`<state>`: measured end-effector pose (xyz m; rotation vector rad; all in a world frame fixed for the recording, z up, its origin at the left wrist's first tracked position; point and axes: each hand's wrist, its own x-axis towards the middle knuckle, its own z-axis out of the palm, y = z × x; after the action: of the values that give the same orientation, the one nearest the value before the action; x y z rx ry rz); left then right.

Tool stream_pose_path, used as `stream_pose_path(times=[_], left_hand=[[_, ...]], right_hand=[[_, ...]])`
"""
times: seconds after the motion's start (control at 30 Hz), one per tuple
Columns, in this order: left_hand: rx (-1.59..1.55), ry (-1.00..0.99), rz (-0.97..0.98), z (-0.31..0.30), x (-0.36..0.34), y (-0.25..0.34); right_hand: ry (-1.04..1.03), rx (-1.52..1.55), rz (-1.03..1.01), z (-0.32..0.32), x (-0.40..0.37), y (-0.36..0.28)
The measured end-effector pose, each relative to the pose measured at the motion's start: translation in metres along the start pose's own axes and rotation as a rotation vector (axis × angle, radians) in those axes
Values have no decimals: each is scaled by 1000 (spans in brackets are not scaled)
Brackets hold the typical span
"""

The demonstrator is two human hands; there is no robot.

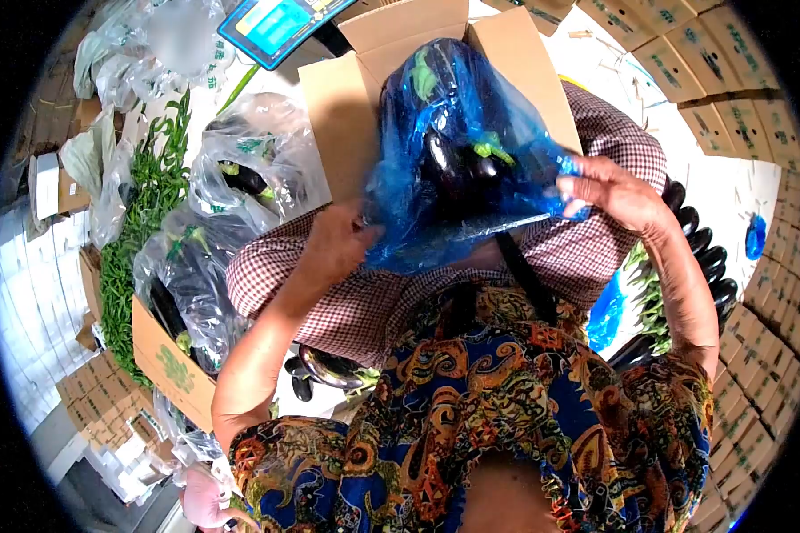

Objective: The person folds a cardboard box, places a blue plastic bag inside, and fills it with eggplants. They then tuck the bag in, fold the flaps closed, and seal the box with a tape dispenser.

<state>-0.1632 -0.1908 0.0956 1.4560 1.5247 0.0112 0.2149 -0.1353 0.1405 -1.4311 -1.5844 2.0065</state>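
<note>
A blue plastic bag (529,133) holds several dark, glossy eggplants (453,164) with green stems. It rests in the mouth of an open cardboard box (342,124), its near edge hanging over my lap. My left hand (333,240) is closed at the bag's left edge, slightly blurred. At the opposite edge, my right hand (618,191) pinches the blue plastic between thumb and fingers. The bag's opening is spread toward me, between both hands. Most of the box's inside is hidden by the bag.
Left of me lie clear bags of eggplants (258,160), a pile of green peppers (147,213) and another box (173,355). A scale with a blue screen (276,27) stands beyond. More eggplants (707,253) lie at right, near stacked cartons (716,53). A person in pink (204,497) is behind.
</note>
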Motion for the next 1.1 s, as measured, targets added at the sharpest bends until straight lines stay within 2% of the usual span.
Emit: stream_pose_path(times=[0.03, 0.1, 0.13, 0.2, 0.23, 0.3, 0.33, 0.43, 0.47, 0.53, 0.6, 0.67, 0.7, 0.77, 0.8, 0.83, 0.9, 0.97, 1.0, 1.03, 1.1], left_hand=[[14, -51, -2, 5, -2, 1], [-30, -77, 33, 16, -9, 5], [-89, -54, 68, 22, -13, 8], [-467, 158, 47, 37, -23, 16], [-656, 267, 34, 44, -27, 22], [-891, 259, -23, 44, -42, 50], [-1009, 256, -55, 43, -49, 58], [-1348, 75, -206, 58, -47, 25], [-1358, 47, -215, 62, -47, 19], [-1376, -13, -229, 62, -44, 19], [-329, 114, 370, 37, -61, 36], [41, 100, 539, 25, -66, 37], [-133, 34, 445, 28, -63, 29], [-598, -36, 202, 24, -58, 31], [-888, -39, 49, 13, -54, 43], [-1172, -39, -113, 3, -48, 54], [-1173, -10, -11, -15, -23, 71], [-1122, -21, 62, -18, -4, 79], [-1070, -53, 81, -13, 5, 80], [-1010, -57, 110, -8, 9, 85], [-882, -35, 177, 1, 16, 96]], right_hand=[[104, 144, 95, 7, -4, -13], [63, -193, 66, 2, -5, -1], [46, -141, 61, 4, -6, 6], [35, 62, 88, 8, -9, 26], [74, 89, 299, 6, -12, 28], [97, 293, 373, 9, -16, 36], [117, 325, 307, 17, -16, 44], [85, 513, 411, 39, -11, 61], [-43, 643, 358, 45, -7, 59], [-63, 743, 315, 53, -4, 57], [-103, 807, 273, 52, -11, 52], [-140, 832, 278, 42, -23, 48], [-166, 918, 152, 41, -29, 37], [-115, 779, 45, 28, -32, 19], [-113, 659, -22, 21, -26, 6], [-139, 387, -47, 8, -13, -2], [-50, 82, -70, -1, 9, -27], [-4, 191, -341, -7, 34, -31], [42, 342, -481, 0, 32, -47], [-44, 417, -445, -20, 34, -36], [-114, 222, -345, -32, 34, -23]])
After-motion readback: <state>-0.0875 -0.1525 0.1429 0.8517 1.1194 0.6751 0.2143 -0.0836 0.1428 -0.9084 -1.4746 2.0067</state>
